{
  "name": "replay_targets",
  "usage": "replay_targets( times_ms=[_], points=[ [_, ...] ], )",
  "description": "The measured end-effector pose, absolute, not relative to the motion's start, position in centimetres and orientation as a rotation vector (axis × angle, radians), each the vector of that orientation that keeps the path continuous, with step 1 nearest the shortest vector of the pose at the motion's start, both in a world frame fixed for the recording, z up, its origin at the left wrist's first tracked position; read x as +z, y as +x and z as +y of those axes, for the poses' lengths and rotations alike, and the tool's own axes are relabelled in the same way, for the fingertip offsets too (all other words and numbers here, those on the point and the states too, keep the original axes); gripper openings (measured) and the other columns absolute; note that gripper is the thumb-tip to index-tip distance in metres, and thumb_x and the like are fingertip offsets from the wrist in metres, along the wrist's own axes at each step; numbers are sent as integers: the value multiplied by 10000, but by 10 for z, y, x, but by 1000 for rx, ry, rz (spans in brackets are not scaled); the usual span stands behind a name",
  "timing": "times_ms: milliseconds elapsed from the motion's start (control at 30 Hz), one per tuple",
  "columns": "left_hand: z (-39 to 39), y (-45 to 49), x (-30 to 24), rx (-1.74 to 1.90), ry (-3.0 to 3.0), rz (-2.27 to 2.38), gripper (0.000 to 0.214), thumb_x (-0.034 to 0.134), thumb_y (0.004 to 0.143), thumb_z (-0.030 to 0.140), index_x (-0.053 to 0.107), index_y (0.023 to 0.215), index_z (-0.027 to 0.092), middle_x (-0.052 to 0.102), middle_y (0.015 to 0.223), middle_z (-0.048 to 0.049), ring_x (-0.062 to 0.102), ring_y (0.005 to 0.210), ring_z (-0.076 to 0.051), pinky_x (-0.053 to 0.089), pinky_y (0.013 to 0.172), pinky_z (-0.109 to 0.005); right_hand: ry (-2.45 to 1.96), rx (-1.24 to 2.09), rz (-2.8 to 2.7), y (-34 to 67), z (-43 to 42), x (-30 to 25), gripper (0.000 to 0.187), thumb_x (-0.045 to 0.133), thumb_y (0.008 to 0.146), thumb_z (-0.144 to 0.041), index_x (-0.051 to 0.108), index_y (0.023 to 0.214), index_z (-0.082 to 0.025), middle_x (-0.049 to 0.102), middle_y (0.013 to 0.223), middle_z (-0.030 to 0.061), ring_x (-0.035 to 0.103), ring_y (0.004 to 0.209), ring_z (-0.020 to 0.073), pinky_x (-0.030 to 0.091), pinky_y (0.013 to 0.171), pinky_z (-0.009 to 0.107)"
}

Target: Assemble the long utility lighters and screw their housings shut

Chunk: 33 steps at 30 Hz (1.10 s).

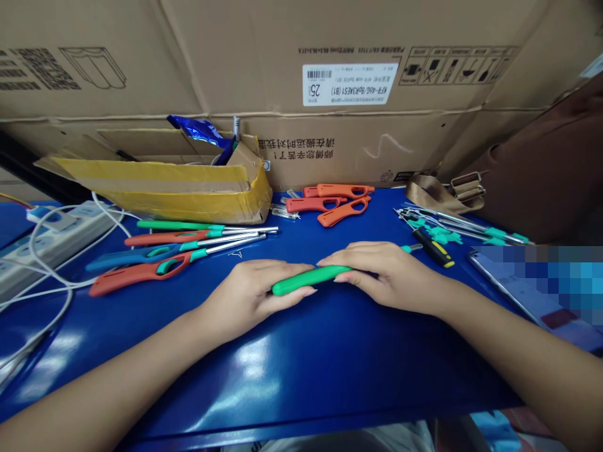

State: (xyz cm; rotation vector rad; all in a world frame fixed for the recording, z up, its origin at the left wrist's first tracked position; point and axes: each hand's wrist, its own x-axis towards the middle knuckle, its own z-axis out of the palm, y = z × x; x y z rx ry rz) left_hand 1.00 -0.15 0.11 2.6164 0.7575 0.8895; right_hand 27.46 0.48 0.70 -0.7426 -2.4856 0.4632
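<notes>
Both my hands hold a green lighter handle [308, 279] lying across the blue table [301, 370]. My left hand [252, 295] wraps its fingers around the handle's left end. My right hand [381, 273] covers the right end, fingers curled over it; a teal tip [409, 248] pokes out past it. Part of the handle is hidden under both hands.
Several long lighters [179, 248] with metal tubes lie at the left. Orange handles [332, 201] sit behind. A screwdriver [433, 247], metal tubes with teal parts [464, 229], an open cardboard box [179, 182], a power strip [51, 235] and a phone [527, 282] surround them.
</notes>
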Motion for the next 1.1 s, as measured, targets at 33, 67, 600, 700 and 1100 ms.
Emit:
replay_targets(
  times_ms=[33,67,600,700,1100],
  points=[
    [0,9,1,880,2630,752,281,637,988,323,727,1176,135,806,990,-47,758,815,-148,574,776,-209,-770,429,-2515,276,5,8,261,544,1036,-276,689,1236,-190,759,1230,34,703,1079,171,512,954,296],
    [1,8,1,873,2645,746,288,634,989,332,727,1174,133,806,979,-50,759,806,-150,576,773,-214,-801,373,-2546,278,6,9,282,562,1027,-305,690,1248,-186,759,1234,41,709,1079,191,517,952,318],
    [7,2,0,693,2829,826,301,639,978,314,671,1233,158,751,1067,-58,724,921,-189,572,816,-278,-857,-95,-2754,285,6,7,289,535,1031,-356,754,1062,-170,808,948,60,736,759,230,468,680,349],
    [6,2,1,661,2976,837,260,613,1000,328,683,1199,176,749,1047,-49,715,895,-202,566,778,-307,-833,-86,-2722,282,5,5,314,528,1036,-397,744,1086,-176,805,973,52,740,791,220,458,685,343],
    [10,-2,-2,692,2750,863,221,574,1018,287,677,1165,158,727,1047,-73,686,903,-183,540,800,-285,-998,-125,-2757,284,5,11,356,470,1054,-378,732,916,-181,755,764,32,653,656,190,386,680,337]
  ],
)
